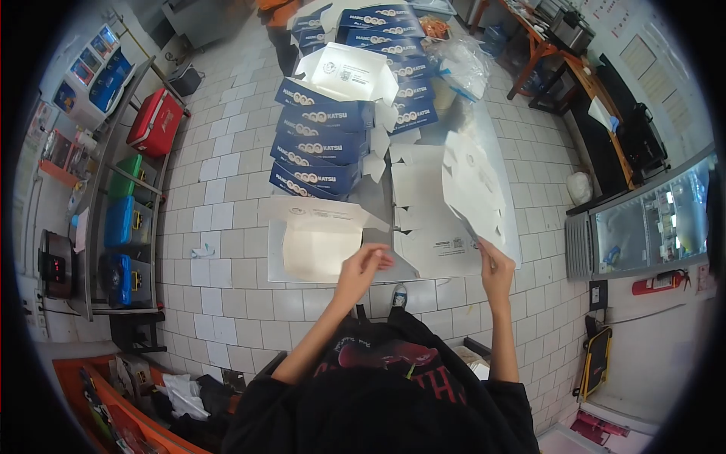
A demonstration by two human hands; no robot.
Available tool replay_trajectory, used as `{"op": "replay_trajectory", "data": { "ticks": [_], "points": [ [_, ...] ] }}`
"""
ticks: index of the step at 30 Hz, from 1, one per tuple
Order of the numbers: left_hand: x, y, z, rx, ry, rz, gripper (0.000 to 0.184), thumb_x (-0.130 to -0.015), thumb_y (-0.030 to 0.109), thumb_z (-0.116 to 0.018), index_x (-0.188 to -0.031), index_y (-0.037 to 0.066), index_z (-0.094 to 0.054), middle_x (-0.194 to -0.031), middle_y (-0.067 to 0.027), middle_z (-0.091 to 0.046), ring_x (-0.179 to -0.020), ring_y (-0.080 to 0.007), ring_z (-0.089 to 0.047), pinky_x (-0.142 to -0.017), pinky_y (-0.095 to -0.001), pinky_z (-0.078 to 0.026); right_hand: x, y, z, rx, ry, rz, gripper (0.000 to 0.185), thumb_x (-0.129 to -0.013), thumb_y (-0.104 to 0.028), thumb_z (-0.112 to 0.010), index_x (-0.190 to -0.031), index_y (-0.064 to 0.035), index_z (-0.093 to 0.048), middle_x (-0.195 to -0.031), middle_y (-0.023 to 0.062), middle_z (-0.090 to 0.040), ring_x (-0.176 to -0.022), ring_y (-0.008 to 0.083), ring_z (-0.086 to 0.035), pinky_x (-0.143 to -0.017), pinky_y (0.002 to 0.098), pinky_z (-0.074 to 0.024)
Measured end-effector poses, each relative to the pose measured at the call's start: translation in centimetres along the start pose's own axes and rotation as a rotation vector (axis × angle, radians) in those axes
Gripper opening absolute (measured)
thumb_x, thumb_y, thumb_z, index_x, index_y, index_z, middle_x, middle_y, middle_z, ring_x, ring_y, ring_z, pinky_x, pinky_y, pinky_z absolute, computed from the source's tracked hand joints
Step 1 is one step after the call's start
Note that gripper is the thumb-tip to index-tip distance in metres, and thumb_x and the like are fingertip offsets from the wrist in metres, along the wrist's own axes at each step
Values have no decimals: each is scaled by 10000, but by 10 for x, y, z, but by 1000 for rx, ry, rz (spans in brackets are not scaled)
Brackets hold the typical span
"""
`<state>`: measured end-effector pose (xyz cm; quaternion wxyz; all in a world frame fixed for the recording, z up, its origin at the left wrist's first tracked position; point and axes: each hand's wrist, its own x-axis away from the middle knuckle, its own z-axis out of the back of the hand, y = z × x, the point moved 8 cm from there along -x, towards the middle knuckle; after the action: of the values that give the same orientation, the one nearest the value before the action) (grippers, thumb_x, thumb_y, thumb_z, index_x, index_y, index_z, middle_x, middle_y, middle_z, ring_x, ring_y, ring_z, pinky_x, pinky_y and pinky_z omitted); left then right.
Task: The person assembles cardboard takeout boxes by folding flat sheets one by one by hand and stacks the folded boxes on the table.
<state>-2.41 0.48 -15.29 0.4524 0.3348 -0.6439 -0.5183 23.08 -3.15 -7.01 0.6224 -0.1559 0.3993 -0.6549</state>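
My right hand [495, 271] pinches the near corner of a flat white box blank [475, 185], which is raised and tilted above the right side of the table. Under it lies another flat box blank [425, 236] with printed text and slots along its left edge. My left hand [364, 269] is held near the table's front edge, its fingers loosely curled and apart with nothing visible in them. Just left of that hand sits a folded open box [324, 253] with a pale inside and its lid flap up.
Stacks of blue printed boxes [318, 144] cover the middle and back of the table, with an open white box [348, 72] on top. Clear plastic bags [463, 68] lie at the back right. Shelving with a red cooler [156, 122] stands left, a glass-door fridge [650, 219] right. Someone in orange [280, 17] stands behind.
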Motion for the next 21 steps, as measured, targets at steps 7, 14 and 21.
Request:
{"op": "replay_trajectory", "data": {
  "ticks": [7, 14, 21],
  "points": [
    [-32, 8, -69, 786, -205, 319, 650, -891, 534, -385, -1291, 22, -368, -1257, -131, -465, -1133, -248, -474, -944, -400, -408, 44, -79, -24, 188, -153, 328, 488, -729, 121, -450, -1158, -82, -570, -1146, 119, -578, -1074, 290, -549, -910, 415, -451],
    [-26, -6, -84, 788, -473, 294, 674, -863, 475, -498, -1355, 68, -280, -1322, -113, -398, -1190, -254, -426, -904, -444, -421, 74, -68, -37, 129, -400, 330, 623, -654, 140, -450, -1225, -102, -511, -1284, 100, -475, -1212, 335, -415, -998, 506, -323],
    [-32, -19, -90, 555, -100, 354, 586, -774, 121, -630, -1265, 126, -309, -1043, -64, -478, -891, -156, -539, -653, -322, -508, 82, -86, -28, 320, -297, 271, 406, -663, 12, -573, -1056, -89, -564, -1087, 85, -534, -1062, 292, -497, -897, 454, -375]
  ]
}}
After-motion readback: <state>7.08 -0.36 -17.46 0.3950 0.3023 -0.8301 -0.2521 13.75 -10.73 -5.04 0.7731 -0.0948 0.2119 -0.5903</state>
